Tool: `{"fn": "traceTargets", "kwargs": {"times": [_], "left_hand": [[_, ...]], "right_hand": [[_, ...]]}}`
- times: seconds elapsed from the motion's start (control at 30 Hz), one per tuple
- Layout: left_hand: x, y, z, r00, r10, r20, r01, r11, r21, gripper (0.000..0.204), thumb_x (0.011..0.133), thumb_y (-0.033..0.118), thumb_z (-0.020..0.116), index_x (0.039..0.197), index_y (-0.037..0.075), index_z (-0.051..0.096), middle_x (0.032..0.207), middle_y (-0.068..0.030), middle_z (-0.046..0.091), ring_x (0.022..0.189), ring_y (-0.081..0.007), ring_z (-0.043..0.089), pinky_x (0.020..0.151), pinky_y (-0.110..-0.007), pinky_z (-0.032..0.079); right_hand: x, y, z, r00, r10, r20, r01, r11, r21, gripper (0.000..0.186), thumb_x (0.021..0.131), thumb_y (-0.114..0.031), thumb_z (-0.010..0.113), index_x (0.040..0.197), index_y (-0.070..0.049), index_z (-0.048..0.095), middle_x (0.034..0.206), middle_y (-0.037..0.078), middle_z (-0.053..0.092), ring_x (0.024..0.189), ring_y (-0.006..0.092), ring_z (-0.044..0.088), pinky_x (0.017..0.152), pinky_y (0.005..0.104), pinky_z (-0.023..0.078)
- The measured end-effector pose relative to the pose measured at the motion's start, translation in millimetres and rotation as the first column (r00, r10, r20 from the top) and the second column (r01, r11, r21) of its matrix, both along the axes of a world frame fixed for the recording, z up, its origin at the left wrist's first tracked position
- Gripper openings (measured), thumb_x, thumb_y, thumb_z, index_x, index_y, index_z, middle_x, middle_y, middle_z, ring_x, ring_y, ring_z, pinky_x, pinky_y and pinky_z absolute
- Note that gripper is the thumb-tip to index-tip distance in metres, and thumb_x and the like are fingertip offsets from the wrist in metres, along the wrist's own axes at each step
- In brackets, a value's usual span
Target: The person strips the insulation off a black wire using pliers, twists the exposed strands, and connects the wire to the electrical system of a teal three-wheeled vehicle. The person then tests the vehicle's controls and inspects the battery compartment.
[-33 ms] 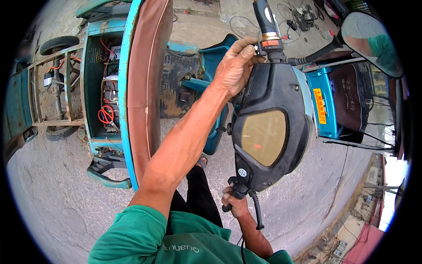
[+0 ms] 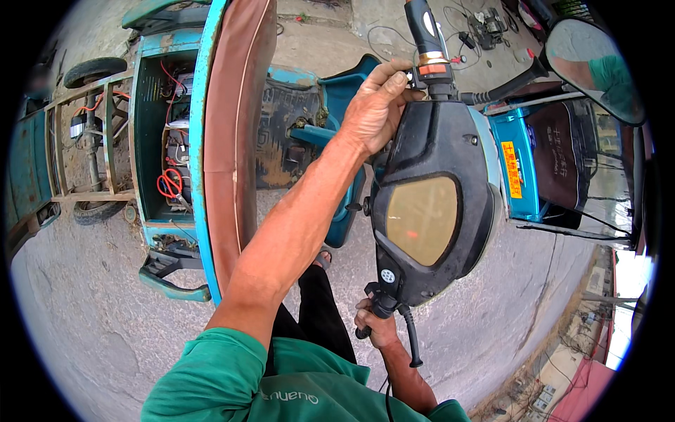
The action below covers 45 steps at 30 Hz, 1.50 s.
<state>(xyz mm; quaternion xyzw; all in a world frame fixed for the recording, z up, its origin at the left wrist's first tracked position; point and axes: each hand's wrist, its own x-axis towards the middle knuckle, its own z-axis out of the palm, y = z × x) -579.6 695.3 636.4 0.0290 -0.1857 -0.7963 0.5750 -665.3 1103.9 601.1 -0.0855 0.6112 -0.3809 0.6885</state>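
My left hand (image 2: 383, 98) reaches up to the upper switch housing (image 2: 412, 79) of a black scooter handlebar, its fingers bent onto it, just below the grip (image 2: 422, 28). At the bottom end of the handlebar, my right hand (image 2: 376, 323) is closed round the other grip (image 2: 363, 329), beside a black brake lever (image 2: 411, 330). The dark head housing (image 2: 432, 133) with a tinted display (image 2: 418, 218) lies between my hands.
A brown seat (image 2: 228, 105) and an open turquoise box (image 2: 151, 133) with wires and red scissors (image 2: 169, 183) are left, beside a frame with wheels (image 2: 95, 69). A mirror (image 2: 590, 53) and another turquoise vehicle (image 2: 520, 204) are right. Cables and parts (image 2: 485, 32) lie behind.
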Motion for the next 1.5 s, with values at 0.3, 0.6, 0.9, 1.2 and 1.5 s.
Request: {"fn": "traceTargets", "kwargs": {"times": [0.3, 0.6, 0.9, 1.2, 1.5], "left_hand": [[1, -6, 8, 1.0, -0.005, -0.018, 0.006, 0.998, 0.056, 0.024, 0.096, 0.023, 0.062, 0.112, 0.007, 0.056, 0.103, -0.0066, 0.064, 0.087, -0.019, 0.062, 0.084, -0.034, 0.052], [2, -4, 9, 0.998, -0.038, -0.055, 0.043, 0.996, 0.085, 0.019, 0.095, 0.017, 0.062, 0.111, 0.008, 0.057, 0.101, -0.0064, 0.066, 0.084, -0.0184, 0.063, 0.083, -0.033, 0.053], [1, -6, 0, 1.0, -0.006, -0.018, 0.006, 1.0, 0.007, 0.029, 0.095, 0.024, 0.064, 0.118, 0.008, 0.058, 0.106, -0.0055, 0.063, 0.096, -0.0173, 0.06, 0.09, -0.034, 0.052], [0, -5, -4, 1.0, -0.023, -0.017, 0.023, 1.0, -0.01, 0.037, 0.091, 0.024, 0.069, 0.123, 0.009, 0.056, 0.107, -0.0065, 0.064, 0.096, -0.0177, 0.062, 0.086, -0.035, 0.056], [-1, -2, 1, 0.999, -0.001, -0.054, 0.003, 0.999, 0.041, 0.029, 0.091, 0.017, 0.069, 0.116, 0.008, 0.058, 0.105, -0.0074, 0.066, 0.088, -0.0175, 0.064, 0.086, -0.032, 0.053]], "right_hand": [[2, -3, 3, 1.0, -0.026, 0.018, 0.027, 0.999, -0.038, 0.034, 0.083, 0.002, 0.063, 0.113, -0.006, 0.049, 0.084, 0.005, 0.056, 0.061, 0.0127, 0.051, 0.055, 0.0293, 0.043], [-1, 2, -2, 1.0, -0.02, 0.021, 0.021, 0.999, -0.028, 0.041, 0.083, 0.003, 0.063, 0.118, -0.007, 0.045, 0.09, 0.005, 0.058, 0.061, 0.0127, 0.052, 0.054, 0.0296, 0.043], [-3, 4, -6, 0.998, -0.024, 0.055, 0.025, 0.999, -0.024, 0.043, 0.082, 0.001, 0.064, 0.12, -0.008, 0.044, 0.091, 0.006, 0.058, 0.063, 0.0133, 0.053, 0.055, 0.0298, 0.044], [4, -4, 5, 0.998, -0.058, 0.027, 0.059, 0.998, -0.034, 0.042, 0.082, 0.001, 0.064, 0.117, -0.008, 0.044, 0.091, 0.006, 0.058, 0.063, 0.0135, 0.053, 0.055, 0.0297, 0.044], [5, -5, 7, 0.997, -0.072, 0.025, 0.073, 0.997, -0.039, 0.039, 0.082, 0.001, 0.064, 0.116, -0.007, 0.045, 0.088, 0.006, 0.058, 0.063, 0.0131, 0.053, 0.055, 0.0294, 0.044]]}}
